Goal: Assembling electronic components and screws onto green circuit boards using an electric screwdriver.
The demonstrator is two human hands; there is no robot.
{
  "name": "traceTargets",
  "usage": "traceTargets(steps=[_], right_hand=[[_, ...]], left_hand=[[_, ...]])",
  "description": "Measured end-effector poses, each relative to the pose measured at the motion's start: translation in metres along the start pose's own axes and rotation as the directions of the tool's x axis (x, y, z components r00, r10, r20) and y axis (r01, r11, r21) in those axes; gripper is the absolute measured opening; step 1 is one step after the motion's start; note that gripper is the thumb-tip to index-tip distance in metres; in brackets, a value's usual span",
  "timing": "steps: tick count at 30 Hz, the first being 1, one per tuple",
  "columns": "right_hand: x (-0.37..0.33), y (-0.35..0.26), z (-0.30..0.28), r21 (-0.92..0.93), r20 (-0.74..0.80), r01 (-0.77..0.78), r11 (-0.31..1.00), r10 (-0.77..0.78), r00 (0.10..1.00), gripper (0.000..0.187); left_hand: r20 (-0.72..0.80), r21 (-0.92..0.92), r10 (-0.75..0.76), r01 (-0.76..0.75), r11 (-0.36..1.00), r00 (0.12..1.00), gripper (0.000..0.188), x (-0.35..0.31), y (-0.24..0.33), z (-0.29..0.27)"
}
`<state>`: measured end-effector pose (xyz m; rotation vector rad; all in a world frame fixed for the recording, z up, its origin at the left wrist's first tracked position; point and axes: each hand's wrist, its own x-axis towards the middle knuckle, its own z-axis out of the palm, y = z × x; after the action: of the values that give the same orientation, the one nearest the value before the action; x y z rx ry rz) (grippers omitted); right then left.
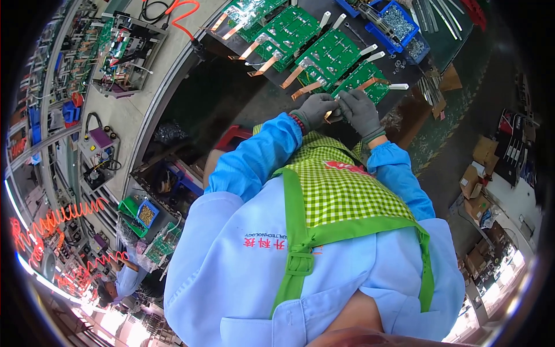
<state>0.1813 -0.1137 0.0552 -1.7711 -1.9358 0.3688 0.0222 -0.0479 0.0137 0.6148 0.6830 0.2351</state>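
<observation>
My two hands, in grey gloves, meet at the near edge of the rightmost green circuit board (365, 73). My left hand (315, 111) is closed with its fingertips at a bent copper strip (329, 118), whose end shows below the fingers. My right hand (359, 114) is closed too, its thumb and fingers pinched beside the left fingertips; whatever lies between them is hidden. Another copper strip (373, 82) crosses the board just beyond the right hand. To the left lie more green boards (330, 56) in a row, with copper strips at their near ends and white pieces at their far ends.
Blue bins (414, 41) of small metal hardware stand at the far right of the dark table, near a wrench (354, 33) and long metal bars (444, 14). At left, a curved conveyor edge (151, 110) carries a device (128, 55). An orange coiled hose (184, 17) hangs at the back.
</observation>
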Motion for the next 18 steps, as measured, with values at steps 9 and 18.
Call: traceTargets(steps=[9, 18], right_hand=[[0.004, -0.004, -0.001, -0.005, 0.016, -0.017, 1.000, 0.017, 1.000, 0.023], [0.008, 0.002, -0.003, 0.063, 0.074, -0.041, 0.997, 0.037, 0.997, 0.015]], left_hand=[[-0.029, 0.079, -0.003, 0.005, 0.997, 1.000, 0.014, 0.004, -0.001, 0.001], [-0.066, 0.060, 0.003, 0.001, 0.998, 0.998, 0.012, 0.004, -0.004, 0.003]])
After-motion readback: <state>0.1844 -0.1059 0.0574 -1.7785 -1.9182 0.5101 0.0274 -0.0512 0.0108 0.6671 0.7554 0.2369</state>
